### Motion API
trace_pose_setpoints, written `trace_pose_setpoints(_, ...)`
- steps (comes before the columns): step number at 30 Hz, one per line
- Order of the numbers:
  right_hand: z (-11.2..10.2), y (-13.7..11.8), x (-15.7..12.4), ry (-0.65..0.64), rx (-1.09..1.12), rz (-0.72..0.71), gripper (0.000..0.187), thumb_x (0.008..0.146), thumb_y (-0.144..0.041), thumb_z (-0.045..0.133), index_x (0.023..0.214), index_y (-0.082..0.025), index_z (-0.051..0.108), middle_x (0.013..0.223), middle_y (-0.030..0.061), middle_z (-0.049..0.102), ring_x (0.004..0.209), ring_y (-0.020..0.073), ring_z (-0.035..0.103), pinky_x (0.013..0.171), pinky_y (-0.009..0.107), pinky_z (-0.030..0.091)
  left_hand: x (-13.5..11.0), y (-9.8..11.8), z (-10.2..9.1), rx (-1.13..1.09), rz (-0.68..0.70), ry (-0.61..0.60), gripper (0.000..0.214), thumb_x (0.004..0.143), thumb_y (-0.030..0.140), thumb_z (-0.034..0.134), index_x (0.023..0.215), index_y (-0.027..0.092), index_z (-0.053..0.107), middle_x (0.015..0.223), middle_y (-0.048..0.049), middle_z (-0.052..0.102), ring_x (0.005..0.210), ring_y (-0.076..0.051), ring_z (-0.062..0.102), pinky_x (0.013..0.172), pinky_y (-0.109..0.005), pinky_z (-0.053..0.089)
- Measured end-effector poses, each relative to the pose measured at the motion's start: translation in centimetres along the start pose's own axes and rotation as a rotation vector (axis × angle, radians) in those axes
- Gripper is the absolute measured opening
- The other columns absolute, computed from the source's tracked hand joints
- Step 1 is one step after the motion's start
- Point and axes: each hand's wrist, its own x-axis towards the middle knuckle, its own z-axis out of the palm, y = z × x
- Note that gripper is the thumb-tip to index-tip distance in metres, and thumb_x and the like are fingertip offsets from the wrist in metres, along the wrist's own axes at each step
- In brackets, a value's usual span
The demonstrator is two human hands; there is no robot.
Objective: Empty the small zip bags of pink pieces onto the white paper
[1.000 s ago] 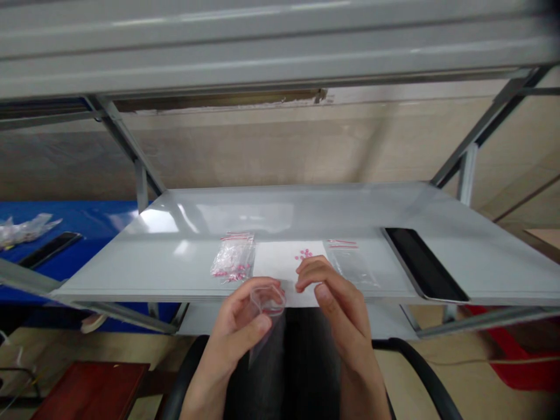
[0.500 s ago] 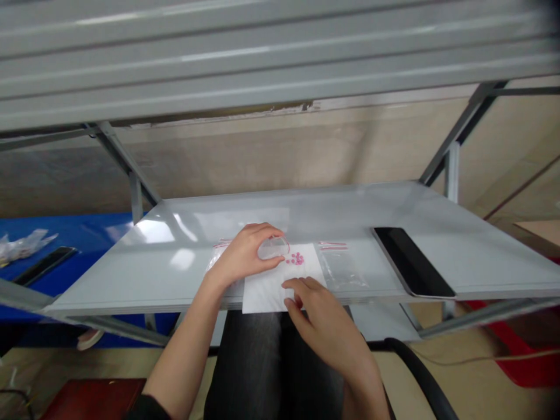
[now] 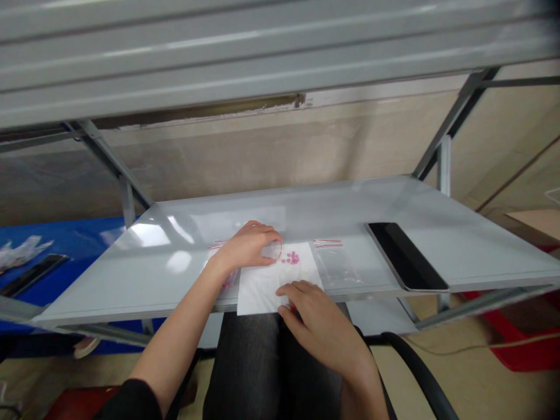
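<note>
The pink parts (image 3: 291, 258) lie in a tight cluster on a white sheet (image 3: 271, 291), toward its upper middle. Just left of them, the left hand (image 3: 247, 246) arches over a small clear bag (image 3: 275, 251) with a red-lined edge. Its grip is narrow, with fingers and thumb curled round the bag so that most of it is hidden. The bag's edge sits just beside the cluster. The right hand (image 3: 317, 326) rests at the sheet's lower edge, its grip loose and wide, holding nothing that shows; its fingertips (image 3: 284, 290) touch the paper.

Off the sheet's left edge, partly under the left wrist, lies a second clear bag (image 3: 227, 281) with pink parts inside. Just right of the sheet lies a flat clear bag (image 3: 339, 268) with a red-lined top. Farther right, a black tablet (image 3: 406, 256) lies on the grey desk (image 3: 332, 204). Below the sheet are dark trousers (image 3: 271, 361) and a black chair arm (image 3: 415, 367).
</note>
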Motion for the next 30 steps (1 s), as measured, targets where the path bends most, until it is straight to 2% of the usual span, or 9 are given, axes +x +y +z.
trace_pose_setpoints(30, 0.0, 0.6, -0.2, -0.001, 0.051, -0.022, 0.021, 0.097, -0.015, 0.055, 0.111, -0.015, 0.07, 0.106, 0.0096, 0.073, 0.104, 0.0266, 0.066, 0.097, 0.043, 0.047, 0.4, 1.2, -0.4, 0.12, 0.049, -0.039, 0.032, 0.084, 0.026, 0.072, 0.114, 0.02, 0.067, 0.111, -0.0075, 0.073, 0.104, -0.027, 0.068, 0.105, -0.049, 0.041)
